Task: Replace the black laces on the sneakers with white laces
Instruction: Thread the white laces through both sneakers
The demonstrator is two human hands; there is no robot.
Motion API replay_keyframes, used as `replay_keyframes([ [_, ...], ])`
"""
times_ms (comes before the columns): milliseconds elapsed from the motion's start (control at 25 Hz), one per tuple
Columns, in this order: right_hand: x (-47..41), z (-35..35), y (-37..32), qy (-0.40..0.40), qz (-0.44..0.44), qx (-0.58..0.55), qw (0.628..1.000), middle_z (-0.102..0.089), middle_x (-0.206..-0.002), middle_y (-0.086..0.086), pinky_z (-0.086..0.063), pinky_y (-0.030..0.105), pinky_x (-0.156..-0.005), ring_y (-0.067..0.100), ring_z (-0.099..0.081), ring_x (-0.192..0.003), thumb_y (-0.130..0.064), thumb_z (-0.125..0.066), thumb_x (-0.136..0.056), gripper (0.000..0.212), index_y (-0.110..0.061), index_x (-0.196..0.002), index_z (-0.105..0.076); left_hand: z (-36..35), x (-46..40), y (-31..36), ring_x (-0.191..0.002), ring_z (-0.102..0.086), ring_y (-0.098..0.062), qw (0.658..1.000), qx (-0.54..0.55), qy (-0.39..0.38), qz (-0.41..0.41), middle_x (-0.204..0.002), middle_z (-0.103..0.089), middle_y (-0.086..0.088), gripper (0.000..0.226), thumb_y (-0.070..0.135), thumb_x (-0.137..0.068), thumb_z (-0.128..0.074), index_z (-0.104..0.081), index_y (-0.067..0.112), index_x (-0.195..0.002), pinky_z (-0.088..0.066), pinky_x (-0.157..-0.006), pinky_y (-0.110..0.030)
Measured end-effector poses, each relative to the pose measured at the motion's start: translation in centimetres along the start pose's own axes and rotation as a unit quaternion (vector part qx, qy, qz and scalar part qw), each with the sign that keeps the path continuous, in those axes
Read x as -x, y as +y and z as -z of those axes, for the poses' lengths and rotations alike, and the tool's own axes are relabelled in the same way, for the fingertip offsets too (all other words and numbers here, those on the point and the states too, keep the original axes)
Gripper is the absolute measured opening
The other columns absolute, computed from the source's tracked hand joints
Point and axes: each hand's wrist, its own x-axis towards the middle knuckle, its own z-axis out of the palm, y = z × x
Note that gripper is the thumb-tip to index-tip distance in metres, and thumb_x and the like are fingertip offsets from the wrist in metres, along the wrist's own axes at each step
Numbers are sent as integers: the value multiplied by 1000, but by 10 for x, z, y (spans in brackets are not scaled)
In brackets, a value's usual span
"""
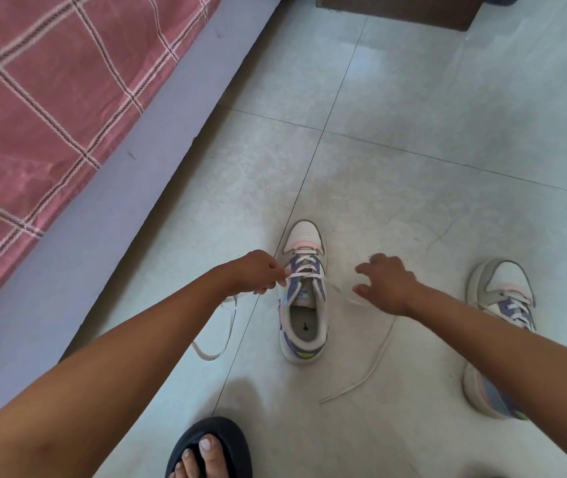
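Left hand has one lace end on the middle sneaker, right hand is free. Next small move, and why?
Probably close the right hand on the loose white lace end trailing on the floor beside the middle sneaker. The left hand already pinches the other end at the upper eyelets, the right hand is open just above its strand, and both ends seem needed to tighten or tie.

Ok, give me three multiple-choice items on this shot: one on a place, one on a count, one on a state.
1. Where does the second sneaker lie?
A. on the bed
B. on the floor, right of the middle sneaker
C. in a box

2. How many sneakers show?
A. one
B. two
C. four

3. What is the left hand doing?
A. pinching the white lace
B. lying flat
C. holding a slipper

Answers:
1 B, it sits on the tiles under the right forearm.
2 B, two are visible.
3 A, its fingers close on the lace.
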Motion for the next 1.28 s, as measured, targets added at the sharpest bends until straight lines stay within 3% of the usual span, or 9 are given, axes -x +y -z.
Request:
replay_keyframes([
  [80, 0, -8, -28, 70, 81, -25, 994, -34, -147, 5, -31, 39, -105, 26, -27, -135, -37, -45, -97, 41, -23, -135, -48, 2, 5, 2, -54, -50, -12, 1000, 17, 9, -21, -61, -55, 0, 29, 29, -94, -55, -68, 8, -79, -44, -59, -20],
  [280, -13, -19, -88, 196, 222, 0, 955, -59, -119, 7, -38, 35, -86, 26, -49, -112, -22, -47, -95, 27, -10, -113, -63, 17, 24, 2, -59, -60, -10, 994, 91, -8, -59, -61, -63, 3, 25, 30, -91, -60, -70, 14, -74, -53, -67, -21],
  [400, -21, -15, -89, 179, 148, -188, 954, -64, -104, 12, -46, 36, -80, 28, -58, -96, -9, -41, -96, 26, -6, -108, -64, 38, 37, -13, -60, -60, -13, 989, 133, -3, -58, -60, -61, 2, 23, 29, -90, -62, -72, 14, -76, -55, -69, -22],
  [480, -26, -6, -83, 128, 80, -397, 905, -68, -92, 14, -52, 38, -77, 29, -64, -85, -10, -45, -95, 25, -2, -99, -68, 54, 45, -33, -56, -56, -14, 985, 168, 13, -35, -57, -55, 2, 23, 30, -89, -62, -73, 13, -78, -56, -72, -26],
  [600, -31, 7, -75, 108, 6, -526, 843, -68, -76, 11, -51, 29, -66, 22, -63, -69, -15, -56, -92, 24, 1, -84, -71, 63, 53, -73, -53, -52, -13, 989, 142, 36, 28, -57, -52, 3, 23, 30, -90, -62, -71, 11, -81, -54, -77, -32],
  [680, -32, 11, -74, 86, -30, -603, 792, -69, -75, 10, -54, 26, -64, 19, -65, -65, -14, -59, -91, 21, 3, -89, -70, 65, 58, -101, -55, -54, -13, 992, 98, 44, 69, -60, -56, 3, 23, 29, -92, -59, -69, 12, -82, -49, -77, -34],
  [1120, -32, 17, -73, 14, -144, -744, 652, -68, -81, 12, -54, 31, -74, 20, -67, -73, -6, -54, -91, 12, -2, -84, -61, 70, 86, -182, -59, -58, -8, 977, -61, 97, 180, -73, -64, 1, 22, 11, -93, -52, -62, 11, -74, -39, -44, -9],
  [1200, -33, 17, -74, 18, -152, -738, 657, -67, -80, 12, -53, 33, -79, 20, -66, -73, -5, -54, -91, 12, -2, -82, -61, 71, 92, -191, -57, -53, -11, 967, -64, 110, 220, -68, -61, 0, 23, 7, -91, -51, -62, 11, -70, -38, -42, -11],
  [1280, -31, 19, -79, 33, -122, -700, 703, -65, -75, 11, -52, 29, -73, 21, -62, -67, -6, -58, -89, 13, -1, -78, -62, 73, 97, -190, -58, -52, -14, 961, -71, 93, 251, -67, -60, -1, 21, 14, -91, -54, -65, 11, -73, -39, -49, -17],
])
